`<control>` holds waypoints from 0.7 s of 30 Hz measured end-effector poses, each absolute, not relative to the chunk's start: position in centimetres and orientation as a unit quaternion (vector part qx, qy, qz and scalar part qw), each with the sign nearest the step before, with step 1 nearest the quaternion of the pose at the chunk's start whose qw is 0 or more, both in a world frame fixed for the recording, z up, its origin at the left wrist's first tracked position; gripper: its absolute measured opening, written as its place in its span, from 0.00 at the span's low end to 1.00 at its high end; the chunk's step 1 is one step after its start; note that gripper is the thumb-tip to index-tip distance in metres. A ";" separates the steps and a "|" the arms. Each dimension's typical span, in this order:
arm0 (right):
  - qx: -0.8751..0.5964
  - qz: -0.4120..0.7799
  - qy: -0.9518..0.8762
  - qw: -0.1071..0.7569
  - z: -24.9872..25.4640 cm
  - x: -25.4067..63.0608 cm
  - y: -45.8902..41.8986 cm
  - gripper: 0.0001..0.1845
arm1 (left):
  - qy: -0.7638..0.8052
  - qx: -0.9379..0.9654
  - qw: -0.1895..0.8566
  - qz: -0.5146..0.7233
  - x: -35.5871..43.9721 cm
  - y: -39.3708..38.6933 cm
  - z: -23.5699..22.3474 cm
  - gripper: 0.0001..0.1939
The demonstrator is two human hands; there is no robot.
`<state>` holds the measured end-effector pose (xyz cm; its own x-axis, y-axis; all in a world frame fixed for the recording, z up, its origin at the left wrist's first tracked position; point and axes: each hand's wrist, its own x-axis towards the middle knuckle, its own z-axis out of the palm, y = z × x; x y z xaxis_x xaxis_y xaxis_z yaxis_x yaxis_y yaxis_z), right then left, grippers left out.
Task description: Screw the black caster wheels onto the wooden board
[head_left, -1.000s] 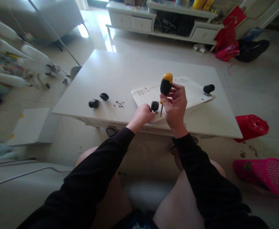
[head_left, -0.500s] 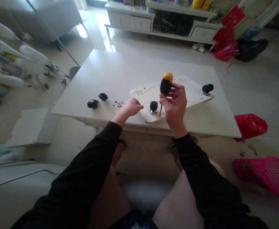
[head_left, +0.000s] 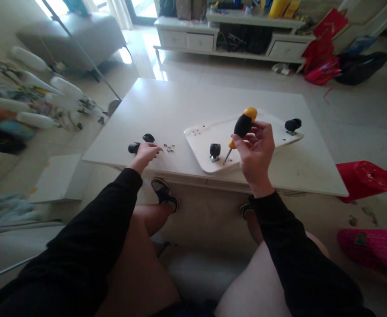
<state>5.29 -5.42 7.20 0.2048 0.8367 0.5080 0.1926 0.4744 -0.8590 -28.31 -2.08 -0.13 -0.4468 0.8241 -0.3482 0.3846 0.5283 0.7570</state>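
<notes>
My right hand (head_left: 258, 147) grips a screwdriver (head_left: 245, 123) with a yellow and black handle. The blade slants down, its tip at the white board (head_left: 198, 143) beside an upright black caster wheel (head_left: 215, 150). Another caster (head_left: 292, 125) stands at the board's far right corner. Over the table on the left is my left hand (head_left: 147, 154), its fingers loosely stretched toward several small dark screws (head_left: 169, 148). Nothing shows between those fingers. Two loose casters lie close by: one (head_left: 134, 147) right behind the hand, the other (head_left: 148, 138) just beyond it.
The white table (head_left: 180, 94) carries all these parts. A red bin (head_left: 362, 180) and a pink mesh basket (head_left: 372, 251) are off its right side. A white box (head_left: 61, 178) stands on the floor at left. Beyond the table is a white cabinet (head_left: 200, 42).
My left hand has moved left, from the board's edge to the screws and loose casters, and its fingers have stretched out. The screwdriver handle has tilted further right. The view has shifted slightly.
</notes>
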 end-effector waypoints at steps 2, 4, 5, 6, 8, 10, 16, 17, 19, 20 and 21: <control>-0.443 0.256 -0.574 0.639 7.2 5.6 -5.6 0.22 | 0.793 0.372 0.365 0.314 -28.4 -1.9 -0.4 0.06; -0.442 0.257 -0.572 0.641 7.1 5.8 -5.8 0.22 | 0.789 0.364 0.366 0.334 -28.6 -1.4 -0.4 0.07; -0.444 0.257 -0.572 0.640 7.2 5.8 -5.9 0.22 | 0.787 0.358 0.363 0.346 -28.8 -1.2 -0.3 0.07; -0.446 0.256 -0.572 0.639 7.2 5.9 -5.9 0.22 | 0.786 0.353 0.358 0.360 -28.9 -1.0 -0.1 0.07; -0.452 0.251 -0.571 0.638 7.2 5.9 -6.0 0.22 | 0.781 0.347 0.344 0.390 -29.1 -0.5 0.5 0.05; -0.456 0.244 -0.567 0.641 7.3 5.9 -5.9 0.23 | 0.766 0.353 0.335 0.419 -28.9 -0.2 1.3 0.05; -0.466 0.242 -0.558 0.642 7.1 6.1 -5.6 0.25 | 0.709 0.420 0.341 0.453 -25.2 -0.6 3.9 0.05; -0.470 0.241 -0.556 0.642 7.0 6.3 -5.4 0.25 | 0.693 0.440 0.352 0.450 -24.1 -0.9 4.1 0.06; -0.478 0.238 -0.551 0.642 7.0 6.5 -5.2 0.25 | 0.662 0.487 0.367 0.436 -21.9 -1.8 4.0 0.06; -0.481 0.235 -0.547 0.644 7.0 6.7 -5.0 0.25 | 0.644 0.517 0.372 0.423 -20.8 -2.3 3.7 0.06; -0.481 0.231 -0.543 0.649 7.1 6.8 -4.9 0.25 | 0.626 0.539 0.384 0.413 -19.7 -2.8 3.3 0.06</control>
